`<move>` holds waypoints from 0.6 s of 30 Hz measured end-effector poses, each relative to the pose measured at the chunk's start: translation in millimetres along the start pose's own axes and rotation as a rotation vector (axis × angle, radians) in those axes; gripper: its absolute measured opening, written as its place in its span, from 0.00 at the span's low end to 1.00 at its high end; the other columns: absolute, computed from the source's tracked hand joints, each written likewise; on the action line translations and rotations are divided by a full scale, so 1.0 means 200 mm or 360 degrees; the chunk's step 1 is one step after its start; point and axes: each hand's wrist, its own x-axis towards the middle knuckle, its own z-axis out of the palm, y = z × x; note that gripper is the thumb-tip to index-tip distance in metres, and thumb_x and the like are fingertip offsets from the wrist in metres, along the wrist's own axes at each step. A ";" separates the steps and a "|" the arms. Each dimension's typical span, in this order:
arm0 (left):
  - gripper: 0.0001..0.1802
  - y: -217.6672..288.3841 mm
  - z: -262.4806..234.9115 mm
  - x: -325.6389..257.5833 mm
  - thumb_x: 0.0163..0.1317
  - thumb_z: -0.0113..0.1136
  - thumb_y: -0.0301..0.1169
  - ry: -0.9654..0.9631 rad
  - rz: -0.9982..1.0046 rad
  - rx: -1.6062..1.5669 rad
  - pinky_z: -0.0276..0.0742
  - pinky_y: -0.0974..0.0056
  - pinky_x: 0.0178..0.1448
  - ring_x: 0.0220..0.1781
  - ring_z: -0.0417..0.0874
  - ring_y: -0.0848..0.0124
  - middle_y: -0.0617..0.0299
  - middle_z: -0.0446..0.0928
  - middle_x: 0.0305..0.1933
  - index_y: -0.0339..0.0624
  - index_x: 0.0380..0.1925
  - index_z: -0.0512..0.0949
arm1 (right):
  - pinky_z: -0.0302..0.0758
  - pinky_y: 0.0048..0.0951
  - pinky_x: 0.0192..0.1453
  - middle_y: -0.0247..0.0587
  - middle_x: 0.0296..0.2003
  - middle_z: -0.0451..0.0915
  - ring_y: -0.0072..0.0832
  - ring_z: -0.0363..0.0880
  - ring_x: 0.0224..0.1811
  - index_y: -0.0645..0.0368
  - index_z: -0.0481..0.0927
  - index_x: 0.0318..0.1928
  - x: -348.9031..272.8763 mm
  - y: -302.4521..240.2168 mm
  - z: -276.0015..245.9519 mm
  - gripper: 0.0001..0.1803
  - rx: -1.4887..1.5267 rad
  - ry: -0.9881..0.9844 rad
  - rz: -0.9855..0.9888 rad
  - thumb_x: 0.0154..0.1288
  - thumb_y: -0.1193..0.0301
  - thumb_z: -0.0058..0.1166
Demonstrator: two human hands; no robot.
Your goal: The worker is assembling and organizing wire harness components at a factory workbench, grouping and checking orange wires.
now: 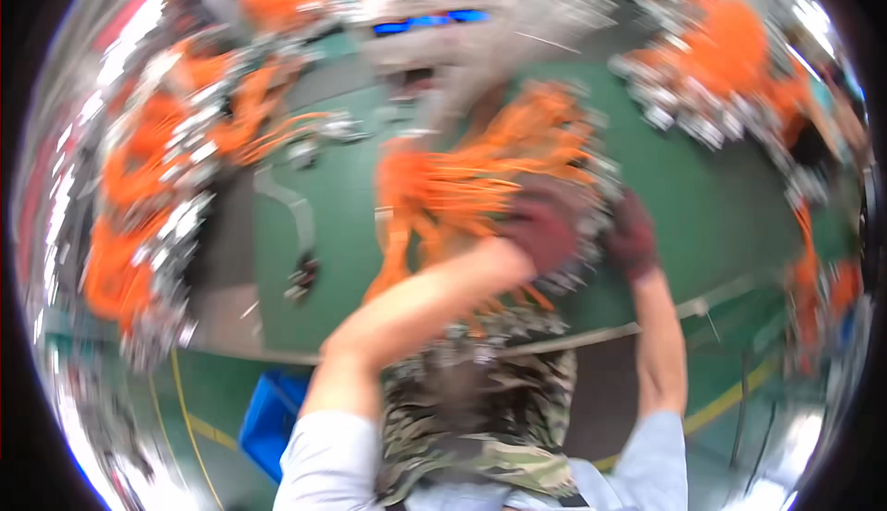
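A bundle of orange cables (462, 174) with silvery connector ends is spread over the green work table (711, 234). My left hand (545, 225), in a dark red glove, reaches across to the right and lies over the cables near their connectors. Just right of it, my right hand (631, 234), gloved alike, is beside the row of silvery connectors (605, 183). Motion blur smears the fingers of both hands, so whether either grips a cable cannot be made out. More connectors (485, 337) hang at the table's front edge.
Behind the bundle stands a pale machine (434, 49) with lit displays. Heaps of orange cables lie at the left (139, 188) and the far right (721, 49). A short grey lead (300, 215) rests left of the bundle. Below the table is a blue bin (273, 419).
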 end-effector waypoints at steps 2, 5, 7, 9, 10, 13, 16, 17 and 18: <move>0.15 0.14 -0.02 0.09 0.55 0.61 0.33 -0.0168 -0.0249 -0.0919 0.82 0.41 0.30 0.34 0.88 0.47 0.40 0.85 0.35 0.31 0.36 0.87 | 0.72 0.57 0.77 0.67 0.67 0.77 0.62 0.74 0.72 0.56 0.78 0.70 -0.07 0.07 0.00 0.36 -0.0139 0.0008 -0.0124 0.60 0.67 0.69; 0.17 0.20 0.00 0.13 0.57 0.61 0.34 -0.0322 -0.0484 -0.1055 0.82 0.35 0.31 0.36 0.89 0.46 0.39 0.86 0.38 0.30 0.37 0.88 | 0.74 0.56 0.75 0.65 0.64 0.81 0.65 0.76 0.70 0.64 0.81 0.66 -0.07 0.19 0.06 0.29 -0.0380 -0.0074 -0.0125 0.62 0.72 0.63; 0.18 0.20 0.02 0.19 0.56 0.63 0.36 -0.0567 -0.0561 -0.1282 0.82 0.34 0.33 0.39 0.90 0.46 0.41 0.88 0.39 0.31 0.37 0.89 | 0.73 0.55 0.77 0.66 0.66 0.80 0.64 0.74 0.73 0.64 0.83 0.64 0.04 0.15 0.09 0.28 -0.0387 -0.0157 -0.0099 0.62 0.74 0.63; 0.18 0.12 0.08 0.26 0.56 0.64 0.38 -0.0762 -0.0437 -0.1707 0.81 0.37 0.36 0.42 0.89 0.45 0.42 0.88 0.39 0.36 0.38 0.90 | 0.72 0.54 0.78 0.65 0.67 0.80 0.62 0.74 0.74 0.65 0.83 0.64 0.04 0.20 0.13 0.28 -0.0464 -0.0117 -0.0132 0.61 0.75 0.63; 0.17 0.08 0.10 0.30 0.55 0.64 0.39 -0.0829 -0.0352 -0.1927 0.81 0.39 0.38 0.43 0.89 0.45 0.43 0.88 0.39 0.38 0.38 0.90 | 0.72 0.53 0.78 0.64 0.67 0.80 0.62 0.74 0.74 0.65 0.83 0.65 0.05 0.25 0.13 0.29 -0.0520 -0.0081 -0.0127 0.61 0.76 0.63; 0.19 0.16 0.12 0.32 0.54 0.64 0.39 -0.0625 -0.0612 -0.1721 0.81 0.37 0.38 0.45 0.88 0.42 0.38 0.87 0.39 0.38 0.38 0.91 | 0.78 0.50 0.71 0.61 0.68 0.79 0.57 0.80 0.67 0.62 0.81 0.65 -0.03 0.33 0.08 0.27 -0.0485 0.0103 -0.0360 0.64 0.74 0.65; 0.23 0.19 0.14 0.26 0.54 0.60 0.42 -0.0587 -0.0400 -0.1382 0.80 0.28 0.36 0.40 0.87 0.37 0.32 0.85 0.36 0.33 0.36 0.90 | 0.75 0.45 0.76 0.57 0.66 0.82 0.48 0.80 0.70 0.65 0.80 0.68 -0.14 -0.10 -0.04 0.29 0.0126 0.0291 0.0067 0.67 0.73 0.65; 0.25 0.09 0.10 0.25 0.55 0.58 0.44 -0.0625 -0.0062 -0.1356 0.81 0.28 0.35 0.38 0.86 0.37 0.33 0.84 0.35 0.31 0.35 0.90 | 0.77 0.44 0.73 0.54 0.63 0.84 0.42 0.82 0.69 0.66 0.79 0.69 -0.16 -0.17 -0.05 0.29 0.0420 0.0338 0.0167 0.70 0.70 0.65; 0.23 0.11 0.14 0.23 0.55 0.60 0.45 -0.0725 -0.0274 -0.1263 0.83 0.33 0.39 0.39 0.88 0.41 0.38 0.86 0.36 0.36 0.36 0.91 | 0.78 0.44 0.71 0.54 0.64 0.84 0.41 0.83 0.67 0.66 0.78 0.70 -0.15 -0.26 -0.03 0.31 0.0561 0.0100 0.0246 0.68 0.69 0.67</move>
